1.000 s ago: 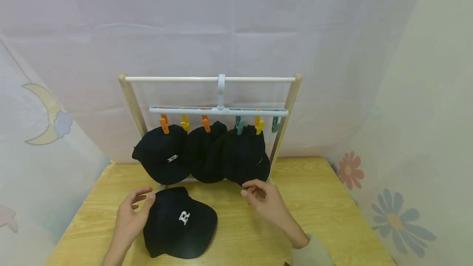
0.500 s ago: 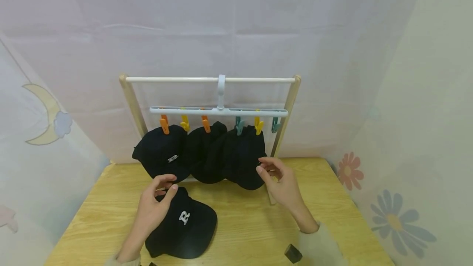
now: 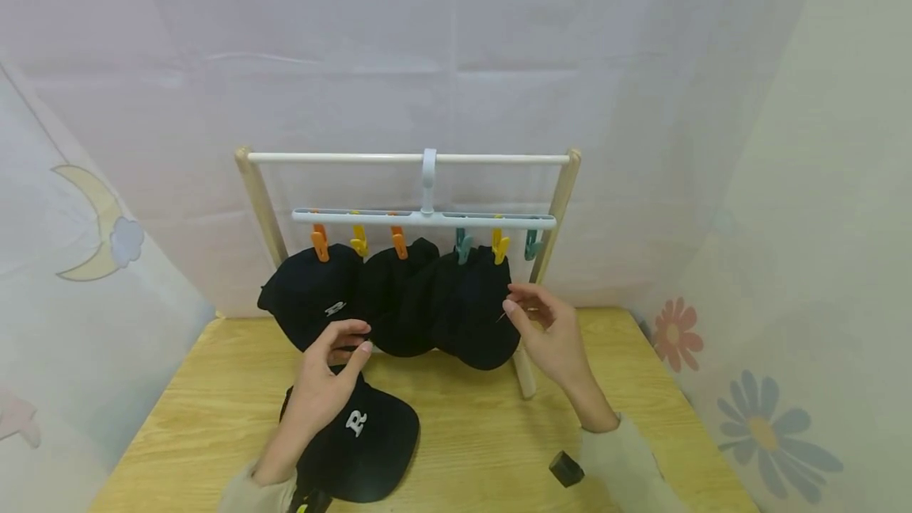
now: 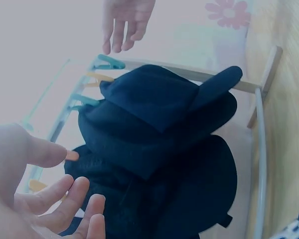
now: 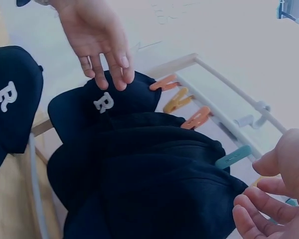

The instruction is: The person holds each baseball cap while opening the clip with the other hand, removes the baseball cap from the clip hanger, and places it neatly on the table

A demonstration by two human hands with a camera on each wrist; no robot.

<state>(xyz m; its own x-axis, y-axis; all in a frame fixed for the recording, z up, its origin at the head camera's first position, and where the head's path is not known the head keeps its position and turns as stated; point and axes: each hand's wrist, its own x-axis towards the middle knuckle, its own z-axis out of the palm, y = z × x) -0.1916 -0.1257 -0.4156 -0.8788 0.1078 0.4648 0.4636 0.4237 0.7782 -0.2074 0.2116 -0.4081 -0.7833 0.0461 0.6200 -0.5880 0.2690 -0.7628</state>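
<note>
Left hand: this hand (image 3: 324, 382) has moved right and farther since the earlier views, from beside the loose cap to in front of the hung ones; fingers and thumb curve loosely apart, holding nothing.
Right hand: this one (image 3: 557, 343) has risen from below the right-hand hung cap (image 3: 470, 311) to just beside its right edge; its relaxed fingers hold nothing.
Hung caps: three dark caps show below the hanger (image 3: 356, 218), overlapping and seemingly unmoved. With both hands now about them, the work seems centred here.
Clips: an orange clip (image 3: 321, 245) marks the left end; the rightmost teal clip (image 3: 532, 246) has no cap visible beneath it.
Loose cap: the black cap (image 3: 378, 446) lettered R lies near left, unheld, brim toward the right.
Tabletop: pale wood-grain table (image 3: 613, 398), the rack (image 3: 499, 159) standing toward its far side.
Room: a pale, creased backdrop (image 3: 456, 62); a moon (image 3: 89, 228) left, a pink flower (image 3: 673, 335) and a blue one (image 3: 764, 434) right.
</note>
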